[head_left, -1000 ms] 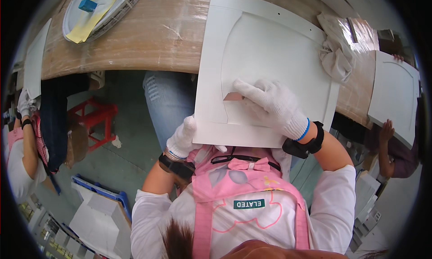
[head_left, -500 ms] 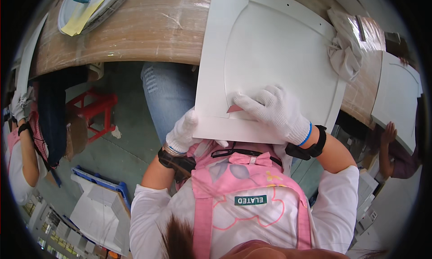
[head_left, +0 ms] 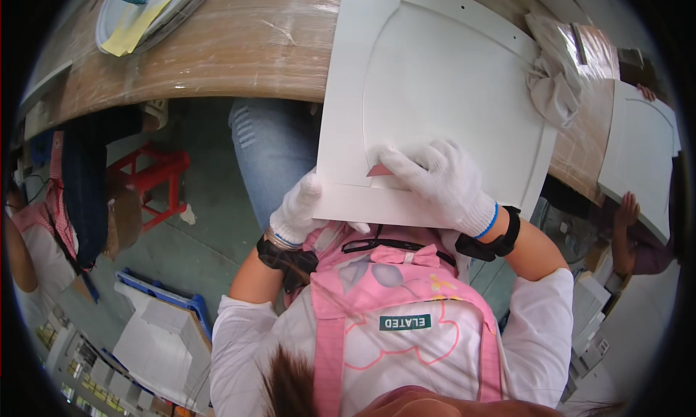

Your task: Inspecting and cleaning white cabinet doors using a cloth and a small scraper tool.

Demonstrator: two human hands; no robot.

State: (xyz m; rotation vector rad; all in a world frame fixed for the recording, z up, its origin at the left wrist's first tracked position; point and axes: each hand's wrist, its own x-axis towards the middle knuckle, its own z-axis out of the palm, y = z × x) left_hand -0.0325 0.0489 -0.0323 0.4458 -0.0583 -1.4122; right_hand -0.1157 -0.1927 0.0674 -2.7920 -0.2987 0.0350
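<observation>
Workshop floor, grey-green concrete, seen from above my own head. A long wooden worktop [head_left: 239, 47] wrapped in clear film curves across the top of the view. At its far left end lies an oval white piece [head_left: 148, 7] carrying a yellow sheet and a small blue block.

Largest item in hand: a white panel [head_left: 442, 98] with a raised frame and an arched recessed field. Its far part rests on the worktop; its near edge overhangs toward my lap, above my pink apron.

Right of the panel, touching its edge, a crumpled grey rag [head_left: 554, 80] sits on the worktop. Further right, another person's hand [head_left: 625, 208] holds a second white panel [head_left: 641, 156].

On the floor to the left: a red stool [head_left: 156, 178], and lower down a stack of white panels [head_left: 156, 341] on a blue pallet.

My right hand [head_left: 438, 181], in a white glove, lies flat on the panel near its lower rail, fingers together, pressing down a small reddish-brown scrap [head_left: 380, 170] at the fingertips. My left hand [head_left: 297, 208], also gloved, is closed on the panel's near left corner, thumb on top, fingers underneath and hidden.
</observation>
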